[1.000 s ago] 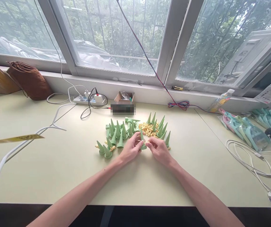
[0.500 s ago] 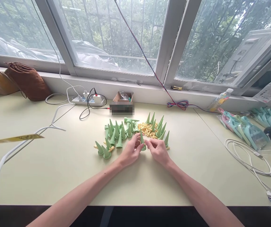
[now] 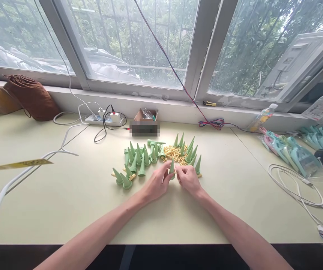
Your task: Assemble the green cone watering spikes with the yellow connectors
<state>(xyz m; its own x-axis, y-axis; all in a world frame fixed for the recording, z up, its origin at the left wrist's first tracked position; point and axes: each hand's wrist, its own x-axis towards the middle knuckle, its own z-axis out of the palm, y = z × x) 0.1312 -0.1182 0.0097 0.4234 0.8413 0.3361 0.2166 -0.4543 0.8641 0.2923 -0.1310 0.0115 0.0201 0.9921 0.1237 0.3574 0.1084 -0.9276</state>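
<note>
My left hand (image 3: 158, 180) holds a green cone-shaped spike (image 3: 172, 167) upright between thumb and fingers, its wide base low over the table. Fingers of my right hand (image 3: 188, 179) are pinched at the spike's right side, where a small yellow piece (image 3: 175, 173) shows, mostly covered by the fingertips. Behind my hands lies a heap of small yellow plastic pieces (image 3: 173, 153). Several green spikes (image 3: 141, 167) stand left of the heap, and more (image 3: 197, 165) stand to its right. Three spikes (image 3: 126, 181) at the front left have yellow pieces by them.
A small open cardboard box (image 3: 146, 114) stands at the back, behind a blurred dark object (image 3: 144, 129). Power strip (image 3: 105, 119) and cables lie at back left. On the right are bagged pastel plastic items (image 3: 296, 153), a bottle (image 3: 262, 117) and a coiled white cable (image 3: 299, 187).
The held spike has shifted slightly right and down, with my left hand following. My right fingers remain pinched at its side, and the yellow piece there shows more clearly.
</note>
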